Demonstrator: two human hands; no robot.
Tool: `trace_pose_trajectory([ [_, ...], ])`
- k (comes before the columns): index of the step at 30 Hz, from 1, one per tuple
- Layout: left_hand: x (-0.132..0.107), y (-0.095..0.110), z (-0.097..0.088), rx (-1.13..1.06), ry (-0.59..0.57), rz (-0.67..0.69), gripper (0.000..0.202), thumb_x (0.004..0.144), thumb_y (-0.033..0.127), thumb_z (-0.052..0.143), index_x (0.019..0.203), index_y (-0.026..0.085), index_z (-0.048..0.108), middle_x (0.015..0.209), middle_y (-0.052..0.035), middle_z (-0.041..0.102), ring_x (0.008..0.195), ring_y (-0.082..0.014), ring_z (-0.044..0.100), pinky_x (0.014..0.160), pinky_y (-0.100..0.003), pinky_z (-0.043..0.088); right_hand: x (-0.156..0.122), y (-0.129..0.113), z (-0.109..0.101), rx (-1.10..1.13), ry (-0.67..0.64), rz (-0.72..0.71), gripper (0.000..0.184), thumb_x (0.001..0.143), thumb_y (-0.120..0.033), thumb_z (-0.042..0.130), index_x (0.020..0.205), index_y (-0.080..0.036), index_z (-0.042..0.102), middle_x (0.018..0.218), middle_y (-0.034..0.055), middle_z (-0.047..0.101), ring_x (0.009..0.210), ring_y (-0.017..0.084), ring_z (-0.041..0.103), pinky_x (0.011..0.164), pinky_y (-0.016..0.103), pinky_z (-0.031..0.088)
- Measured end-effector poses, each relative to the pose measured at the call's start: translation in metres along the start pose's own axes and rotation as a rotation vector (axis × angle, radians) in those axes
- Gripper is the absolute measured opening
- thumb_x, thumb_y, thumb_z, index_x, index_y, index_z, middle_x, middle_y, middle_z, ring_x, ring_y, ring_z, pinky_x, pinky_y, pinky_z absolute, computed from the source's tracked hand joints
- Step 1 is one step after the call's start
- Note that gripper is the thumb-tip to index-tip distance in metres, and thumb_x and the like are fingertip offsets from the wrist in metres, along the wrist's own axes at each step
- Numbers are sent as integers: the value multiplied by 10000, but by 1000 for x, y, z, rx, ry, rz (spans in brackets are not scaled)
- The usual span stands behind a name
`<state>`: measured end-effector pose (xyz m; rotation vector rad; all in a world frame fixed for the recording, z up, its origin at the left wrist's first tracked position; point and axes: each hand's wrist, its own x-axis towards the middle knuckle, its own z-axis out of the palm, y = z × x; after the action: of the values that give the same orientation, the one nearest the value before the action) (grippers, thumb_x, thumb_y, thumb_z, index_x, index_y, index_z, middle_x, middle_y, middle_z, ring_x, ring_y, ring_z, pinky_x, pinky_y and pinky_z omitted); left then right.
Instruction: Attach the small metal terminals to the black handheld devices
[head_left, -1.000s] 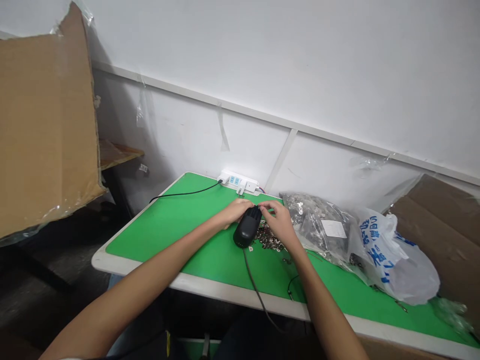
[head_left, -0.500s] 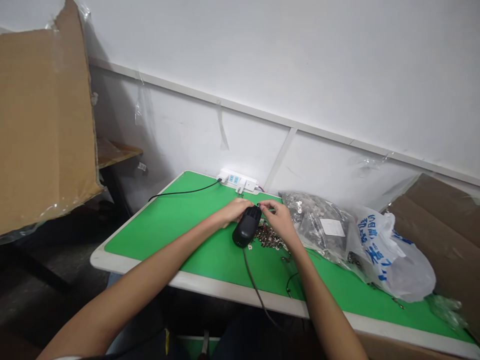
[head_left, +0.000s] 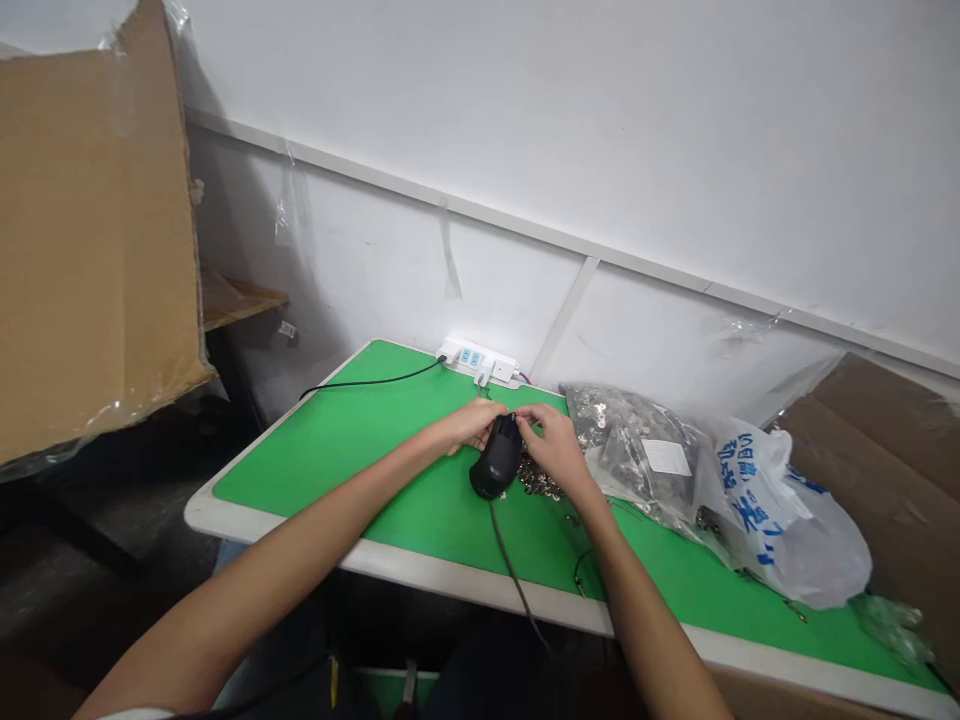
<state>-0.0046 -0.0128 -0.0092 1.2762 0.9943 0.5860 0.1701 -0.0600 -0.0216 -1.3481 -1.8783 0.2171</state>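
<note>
A black rounded corded device [head_left: 496,466] is over the green table, its cable running down past the near edge. My left hand [head_left: 472,423] is closed around the left side of its far end; some of the fingers are hidden behind it. At the device's far tip, my right hand [head_left: 553,440] pinches with thumb and forefinger. Whatever lies between those fingertips is too small to make out. Beneath my right hand is a pile of small shiny metal pieces [head_left: 538,480], partly covered by the hand and the device.
A white power strip [head_left: 480,362] with plugs lies along the wall side of the green table [head_left: 315,455]. To the right are a clear bag of metal pieces [head_left: 626,440] and a white plastic bag [head_left: 780,530]. Cardboard [head_left: 97,240] stands at the left.
The device has tilted slightly, its near end shifting a little right and down. My right hand has moved slightly left, closer against its far tip. The left hand stays in place.
</note>
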Motion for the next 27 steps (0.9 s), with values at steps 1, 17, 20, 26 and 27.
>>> trace_pose_trajectory([
  [1, 0, 0, 0, 4, -4, -3, 189, 862, 346, 594, 777, 187, 536, 592, 30, 522, 488, -110, 468, 494, -223, 384, -1, 0, 1, -25, 2, -12, 196, 925, -255, 545, 965, -216, 733, 959, 77, 758, 914, 243, 697, 858, 391, 540],
  [17, 7, -7, -2, 15, -29, -9, 308, 850, 462, 642, 762, 181, 552, 581, 24, 536, 463, -105, 469, 490, -224, 390, -4, -1, 4, -142, -28, -55, 112, 924, -183, 566, 924, -220, 671, 937, 78, 750, 915, 257, 686, 857, 397, 521],
  [20, 8, -9, -3, 17, -42, -3, 347, 835, 504, 667, 772, 178, 565, 587, 24, 540, 467, -105, 470, 493, -225, 390, -4, -2, 4, -162, -26, -54, 112, 928, -189, 574, 897, -223, 676, 930, 76, 754, 910, 258, 682, 845, 388, 514],
  [26, 6, -8, -2, 22, -40, 7, 337, 861, 495, 649, 783, 173, 586, 574, 24, 531, 461, -108, 467, 483, -224, 385, -3, -3, 3, -140, -32, -31, 129, 916, -173, 592, 875, -229, 701, 925, 67, 761, 887, 248, 689, 838, 374, 518],
  [27, 6, -8, -1, 19, -38, 5, 336, 863, 493, 647, 779, 174, 585, 574, 24, 531, 463, -109, 470, 482, -224, 385, -3, -3, 3, -135, -32, -31, 133, 916, -171, 590, 881, -229, 705, 926, 67, 761, 887, 246, 690, 840, 372, 520],
])
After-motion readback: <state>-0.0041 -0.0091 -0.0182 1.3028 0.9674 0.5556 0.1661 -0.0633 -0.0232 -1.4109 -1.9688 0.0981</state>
